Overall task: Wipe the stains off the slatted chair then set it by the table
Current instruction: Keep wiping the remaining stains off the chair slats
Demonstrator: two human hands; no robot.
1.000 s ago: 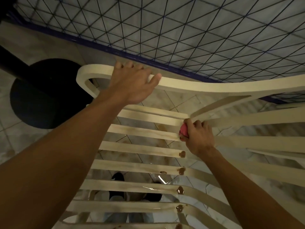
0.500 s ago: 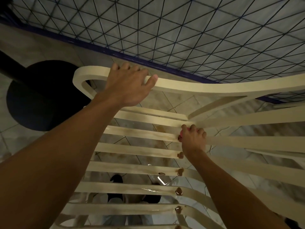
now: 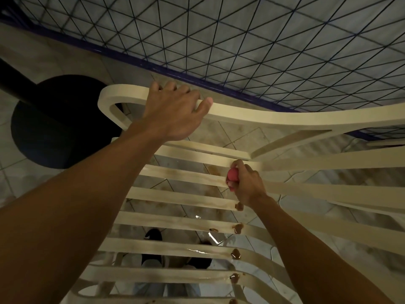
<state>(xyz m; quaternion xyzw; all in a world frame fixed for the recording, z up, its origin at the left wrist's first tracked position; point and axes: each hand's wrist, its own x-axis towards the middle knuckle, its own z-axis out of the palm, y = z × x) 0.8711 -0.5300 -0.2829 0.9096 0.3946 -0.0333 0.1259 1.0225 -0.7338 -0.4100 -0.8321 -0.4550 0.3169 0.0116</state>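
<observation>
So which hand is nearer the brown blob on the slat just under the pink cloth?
Right. The right hand, gripping the pink cloth, sits just above the blob; the left hand grips the chair's top rail, several slats away.
</observation>
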